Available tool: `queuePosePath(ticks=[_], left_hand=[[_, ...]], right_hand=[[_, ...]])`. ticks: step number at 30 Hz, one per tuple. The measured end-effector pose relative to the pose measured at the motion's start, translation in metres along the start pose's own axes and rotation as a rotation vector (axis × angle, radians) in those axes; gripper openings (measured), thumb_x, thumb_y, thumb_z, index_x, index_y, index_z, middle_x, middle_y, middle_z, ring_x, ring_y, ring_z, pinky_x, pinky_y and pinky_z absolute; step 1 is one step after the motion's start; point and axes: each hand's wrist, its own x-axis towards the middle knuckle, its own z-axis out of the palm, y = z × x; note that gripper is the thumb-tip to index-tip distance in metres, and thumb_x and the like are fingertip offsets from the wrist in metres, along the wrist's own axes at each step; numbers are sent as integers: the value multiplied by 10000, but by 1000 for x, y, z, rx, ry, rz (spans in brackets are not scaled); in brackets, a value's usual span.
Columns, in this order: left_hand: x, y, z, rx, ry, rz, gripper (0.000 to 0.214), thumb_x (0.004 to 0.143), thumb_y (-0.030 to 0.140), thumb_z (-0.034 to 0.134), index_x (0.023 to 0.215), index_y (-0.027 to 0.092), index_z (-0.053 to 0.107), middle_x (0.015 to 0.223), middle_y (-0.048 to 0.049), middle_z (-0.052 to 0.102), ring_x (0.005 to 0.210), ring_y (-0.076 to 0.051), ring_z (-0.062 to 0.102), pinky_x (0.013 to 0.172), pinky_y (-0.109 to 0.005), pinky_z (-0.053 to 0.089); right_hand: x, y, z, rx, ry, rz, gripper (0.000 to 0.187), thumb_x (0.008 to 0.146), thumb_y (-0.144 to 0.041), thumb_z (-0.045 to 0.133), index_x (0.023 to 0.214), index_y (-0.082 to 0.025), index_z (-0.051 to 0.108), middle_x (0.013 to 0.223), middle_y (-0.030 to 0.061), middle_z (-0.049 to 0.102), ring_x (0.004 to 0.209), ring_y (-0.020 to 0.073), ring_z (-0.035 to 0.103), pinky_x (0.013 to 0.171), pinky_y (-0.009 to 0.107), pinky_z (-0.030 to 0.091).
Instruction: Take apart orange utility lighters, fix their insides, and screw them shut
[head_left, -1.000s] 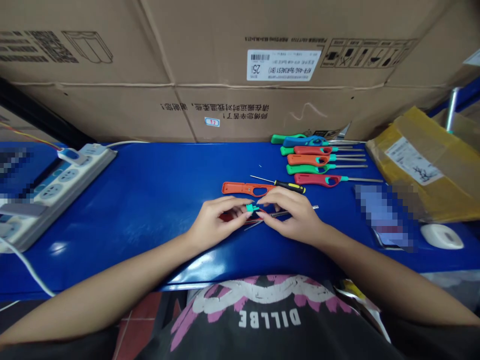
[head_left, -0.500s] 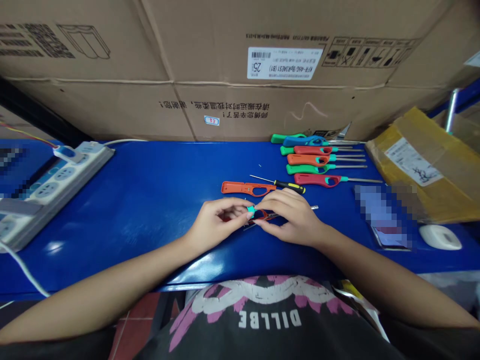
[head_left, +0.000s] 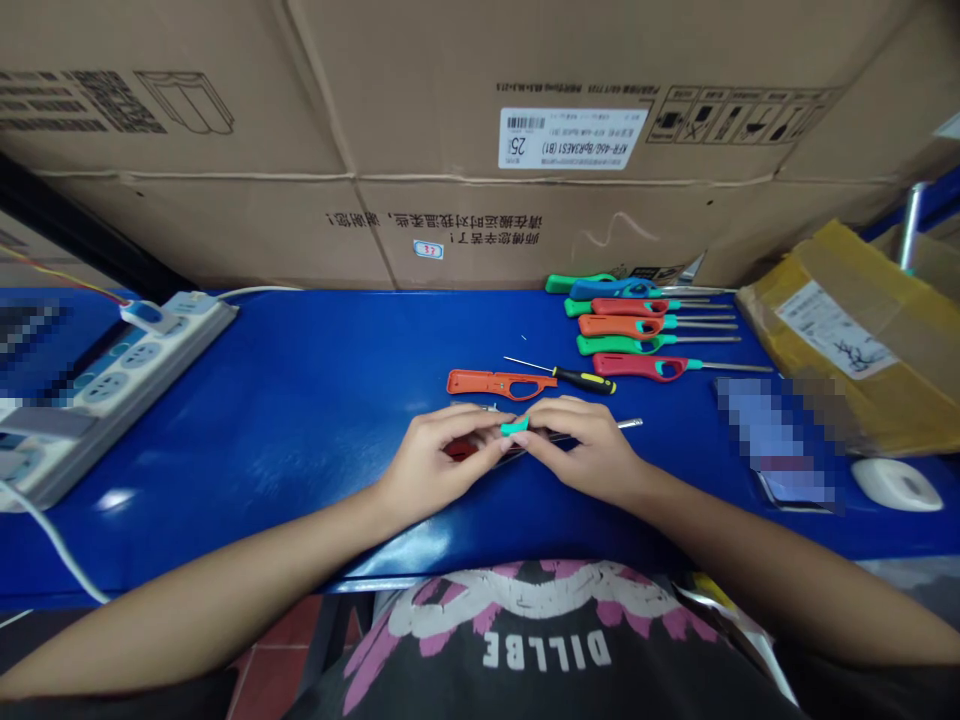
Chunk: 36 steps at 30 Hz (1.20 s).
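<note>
Between the fingertips of both hands is a small curved teal piece, which looks like a lighter trigger (head_left: 515, 427). My left hand (head_left: 435, 460) pinches its left end, and my right hand (head_left: 589, 445) pinches its right end. Partly hidden below the hands lies an orange-red lighter body half; a metal lighter tube (head_left: 631, 424) sticks out to the right of my right hand. Just beyond the fingers rests an orange lighter shell half (head_left: 469, 382), inner side up. A black and yellow screwdriver (head_left: 581, 380) lies at its right end.
Several assembled gas lighters (head_left: 637, 367) lie in a row at the back right. A phone (head_left: 776, 440), a white mouse (head_left: 896, 484) and a yellow-taped box (head_left: 817, 330) are on the right. A power strip (head_left: 124, 390) stands left; a large carton (head_left: 420, 130) backs the blue table (head_left: 300, 400).
The teal trigger has turned and shifted slightly right between my fingertips. Both hands have drawn closer together around it. The whole view has shifted slightly.
</note>
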Motion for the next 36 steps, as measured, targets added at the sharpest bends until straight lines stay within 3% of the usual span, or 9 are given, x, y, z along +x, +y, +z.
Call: queuePosePath(ticks=[4, 7, 9, 14, 21, 26, 31, 36], left_hand=[[4, -4, -5, 48, -8, -15, 140, 912, 252, 699, 997, 173, 778, 996, -81, 789, 888, -189, 752, 779, -289, 619], [7, -5, -10, 72, -68, -42, 149, 936, 278, 667, 975, 159, 749, 973, -78, 776, 851, -179, 736, 760, -285, 595], [9, -4, -13, 106, -134, -35, 150, 963, 265, 618, 968, 156, 721, 957, -69, 758, 858, -173, 715, 791, -295, 570], [11, -3, -16, 181, -203, 16, 183, 996, 255, 548, 935, 162, 693, 920, -55, 728, 877, -180, 668, 848, -330, 521], [11, -5, -21, 333, -184, 63, 150, 968, 216, 542, 1037, 171, 666, 1017, -78, 705, 984, -217, 646, 906, -387, 519], [8, -8, -25, 426, -297, 24, 184, 881, 180, 612, 1051, 175, 685, 1073, -87, 690, 973, -226, 668, 853, -374, 568], [7, -10, -27, 449, -356, 69, 191, 953, 175, 569, 1032, 168, 743, 983, -76, 702, 903, -197, 679, 804, -335, 581], [6, -12, -28, 465, -329, 135, 183, 975, 171, 571, 1010, 164, 750, 957, -72, 712, 883, -188, 691, 780, -309, 583]], right_hand=[[0, 3, -3, -127, -95, -24, 170, 960, -328, 626, 879, -192, 687, 806, 24, 739, 751, 157, 677, 706, 311, 466], [0, 7, -8, -213, -72, -6, 225, 936, -359, 663, 1106, -211, 666, 1004, 59, 746, 919, 195, 682, 793, 337, 474], [1, 10, -13, -230, -79, -67, 237, 950, -312, 649, 1177, -242, 648, 1054, 52, 734, 945, 189, 666, 814, 341, 460], [3, 11, -19, -315, -179, -273, 92, 972, -231, 607, 1000, -230, 695, 919, 21, 734, 847, 176, 613, 762, 353, 389], [4, 14, -26, -290, -261, -173, 160, 999, -227, 536, 922, -193, 672, 903, 46, 716, 834, 175, 610, 784, 351, 403], [4, 19, -32, -334, -395, -176, 180, 1013, -231, 506, 932, -189, 661, 911, 45, 699, 854, 180, 605, 817, 352, 402], [3, 18, -32, -323, -495, -133, 196, 1021, -246, 487, 932, -189, 652, 911, 46, 690, 901, 194, 613, 882, 369, 411], [2, 21, -30, -300, -532, -100, 194, 1026, -253, 477, 952, -197, 648, 928, 38, 681, 914, 190, 602, 900, 370, 419]])
